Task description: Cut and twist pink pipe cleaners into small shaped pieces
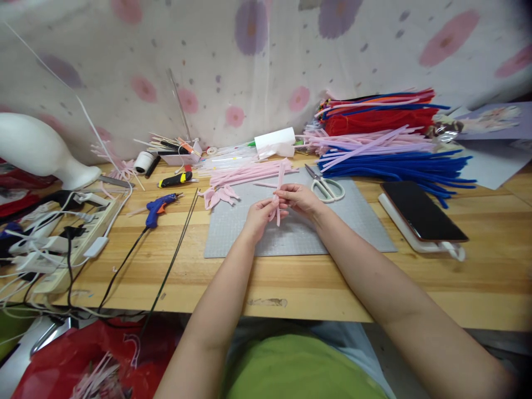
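Over the grey cutting mat [224,238], both hands grip pink pipe cleaners [281,173] that cross each other, one upright and one slanting left. My left hand [265,215] pinches them from the left, fingers closed. From the right, my right hand [300,198] closes its fingertips on the same stems, almost touching the left. How the stems join is hidden by the fingers. Bent pink pipe-cleaner petals [219,196] lie on the mat's left edge. Behind the hands rests a bundle of straight pink pipe cleaners [249,172]. Scissors [326,185] with pale green handles lie right of the hands.
On the left are a blue glue gun [158,209], a yellow-black utility knife [176,179], a thin dark wire [177,252] and a cabled power strip [78,249]. Blue pipe cleaners [394,166] lie at back right, near a phone [421,209] on a white power bank.
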Available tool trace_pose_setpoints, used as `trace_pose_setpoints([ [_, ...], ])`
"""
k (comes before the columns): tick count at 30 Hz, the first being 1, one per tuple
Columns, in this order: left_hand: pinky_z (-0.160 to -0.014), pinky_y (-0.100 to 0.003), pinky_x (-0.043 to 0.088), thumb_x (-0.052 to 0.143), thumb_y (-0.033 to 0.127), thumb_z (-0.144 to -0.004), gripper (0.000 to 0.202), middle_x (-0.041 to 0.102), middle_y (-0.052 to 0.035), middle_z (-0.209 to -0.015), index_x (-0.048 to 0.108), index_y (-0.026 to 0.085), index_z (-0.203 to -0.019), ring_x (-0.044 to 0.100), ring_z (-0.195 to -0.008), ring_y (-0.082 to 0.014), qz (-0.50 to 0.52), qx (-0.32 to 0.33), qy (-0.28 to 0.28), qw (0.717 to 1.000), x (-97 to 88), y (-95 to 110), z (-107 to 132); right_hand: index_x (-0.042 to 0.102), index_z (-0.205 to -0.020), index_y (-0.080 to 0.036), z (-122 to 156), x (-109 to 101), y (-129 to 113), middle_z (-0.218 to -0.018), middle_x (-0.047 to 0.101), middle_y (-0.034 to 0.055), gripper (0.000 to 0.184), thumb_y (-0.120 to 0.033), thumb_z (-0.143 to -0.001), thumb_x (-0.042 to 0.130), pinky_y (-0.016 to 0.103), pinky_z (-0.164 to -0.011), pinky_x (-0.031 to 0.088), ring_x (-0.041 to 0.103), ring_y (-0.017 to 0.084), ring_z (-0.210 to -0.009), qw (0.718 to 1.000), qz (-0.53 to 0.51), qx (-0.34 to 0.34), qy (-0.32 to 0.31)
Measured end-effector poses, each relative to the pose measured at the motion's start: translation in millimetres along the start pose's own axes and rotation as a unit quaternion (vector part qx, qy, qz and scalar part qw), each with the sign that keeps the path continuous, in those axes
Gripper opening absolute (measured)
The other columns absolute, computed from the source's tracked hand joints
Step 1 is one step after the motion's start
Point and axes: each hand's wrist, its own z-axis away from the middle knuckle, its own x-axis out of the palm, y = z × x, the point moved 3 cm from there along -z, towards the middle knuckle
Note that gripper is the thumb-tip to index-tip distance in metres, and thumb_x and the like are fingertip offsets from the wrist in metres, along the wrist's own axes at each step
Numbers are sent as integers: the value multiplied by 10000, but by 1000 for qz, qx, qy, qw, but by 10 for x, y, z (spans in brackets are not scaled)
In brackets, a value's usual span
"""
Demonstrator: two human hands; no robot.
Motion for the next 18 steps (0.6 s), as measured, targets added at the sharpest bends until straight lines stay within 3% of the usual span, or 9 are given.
trace_pose_setpoints([
  [5,-688,-285,474,705,300,-610,270,677,-47,-686,657,112,-797,636,-611,-143,-30,11,33,999,-24,-21,-16,651,-660,-135,10,-1,-70,-591,585,3,278,-380,-548,720,225,-496,332,453,69,-507,993,113,-19,-8],
  [9,-682,-281,465,684,283,-639,222,673,-50,-673,647,107,-769,632,-616,-141,-45,12,55,997,-20,-47,-28,601,-553,-134,-16,4,-101,-509,531,-21,243,-353,-544,705,231,-484,294,390,61,-474,977,195,-70,55],
  [14,-497,-175,362,643,277,-679,159,612,14,-580,641,125,-726,553,-492,-68,-102,33,60,992,-39,-45,-45,559,-518,-156,-36,44,-60,-508,519,-19,227,-339,-555,687,250,-531,334,428,84,-506,966,195,-119,124],
  [18,-531,-180,379,659,283,-663,196,612,8,-601,654,117,-769,562,-521,-67,-71,0,36,997,-52,-76,-57,521,-491,-171,-38,74,-32,-480,467,-34,274,-372,-539,702,246,-488,312,390,78,-479,974,154,-110,121],
])
